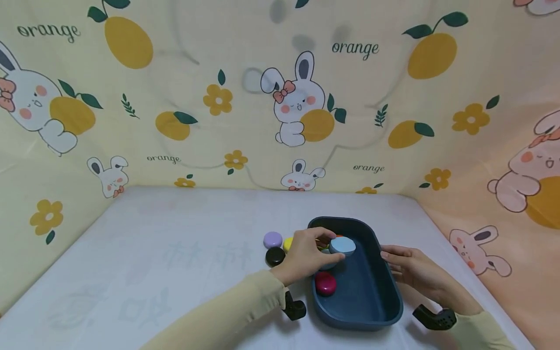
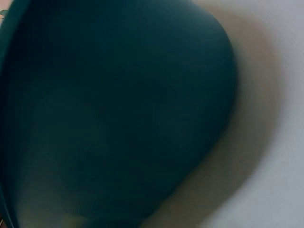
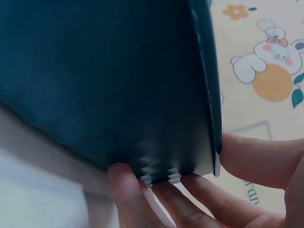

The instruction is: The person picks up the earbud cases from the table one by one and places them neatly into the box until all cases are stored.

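My left hand (image 1: 304,255) pinches a light blue rounded disc (image 1: 342,246) between thumb and fingers, above the left side of a deep dark blue tray (image 1: 356,321). Beneath that hand, a bluish disc (image 1: 328,265) and bits of other coloured pieces show in the tray, mostly hidden. A crimson disc (image 1: 325,284) sits nearer the front, against the left wall. At the tray's right side, my right hand (image 1: 422,274) holds the wall, its thumb (image 3: 259,159) at the rim and fingertips (image 3: 124,178) on the outside. Only the tray's blurred outer wall (image 2: 118,95) fills the left wrist view.
Left of the tray, a lilac disc (image 1: 273,239), a black disc (image 1: 275,256) and a partly covered yellow disc (image 1: 287,244) lie close together on the white tabletop (image 1: 144,262). A printed cloth (image 1: 245,53) rises behind and along both sides.
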`<state>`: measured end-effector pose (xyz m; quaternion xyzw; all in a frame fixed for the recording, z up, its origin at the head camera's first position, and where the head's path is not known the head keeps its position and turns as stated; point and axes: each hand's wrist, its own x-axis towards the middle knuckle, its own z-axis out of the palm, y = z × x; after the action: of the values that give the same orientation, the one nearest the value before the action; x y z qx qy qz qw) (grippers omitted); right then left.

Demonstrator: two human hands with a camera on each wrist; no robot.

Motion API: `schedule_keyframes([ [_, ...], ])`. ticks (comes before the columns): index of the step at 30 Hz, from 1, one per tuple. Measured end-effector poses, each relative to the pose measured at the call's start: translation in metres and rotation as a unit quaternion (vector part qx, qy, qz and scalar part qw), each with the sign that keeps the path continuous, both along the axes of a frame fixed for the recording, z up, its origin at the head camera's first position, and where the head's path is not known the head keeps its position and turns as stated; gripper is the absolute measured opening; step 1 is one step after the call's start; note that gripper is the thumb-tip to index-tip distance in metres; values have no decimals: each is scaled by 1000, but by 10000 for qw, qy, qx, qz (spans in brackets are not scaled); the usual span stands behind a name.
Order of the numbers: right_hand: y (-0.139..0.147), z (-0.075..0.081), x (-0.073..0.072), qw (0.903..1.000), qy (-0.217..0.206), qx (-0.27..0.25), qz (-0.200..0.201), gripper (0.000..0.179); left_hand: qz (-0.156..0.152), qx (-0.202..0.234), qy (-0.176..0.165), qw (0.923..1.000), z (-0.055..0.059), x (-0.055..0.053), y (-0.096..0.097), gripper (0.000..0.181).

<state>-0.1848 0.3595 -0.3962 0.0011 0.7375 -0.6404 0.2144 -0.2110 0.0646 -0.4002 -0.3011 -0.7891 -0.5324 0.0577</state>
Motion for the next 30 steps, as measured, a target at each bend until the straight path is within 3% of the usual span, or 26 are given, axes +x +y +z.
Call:
schedule_keyframes([
  [5,0,1,-2,10000,44,48,32,73,-42,-123,182,9997,1,-2,2,36],
  [15,-1,0,0,10000,3,74,12,72,10,-241,120,9996,2,-2,7,36],
  [21,0,0,-1,10000,-26,40,2,72,37,-402,300,9987,5,-3,10,38],
  [30,2,-1,-2,10000,-50,-40,53,68,-129,-457,-60,9989,7,-5,14,37],
])
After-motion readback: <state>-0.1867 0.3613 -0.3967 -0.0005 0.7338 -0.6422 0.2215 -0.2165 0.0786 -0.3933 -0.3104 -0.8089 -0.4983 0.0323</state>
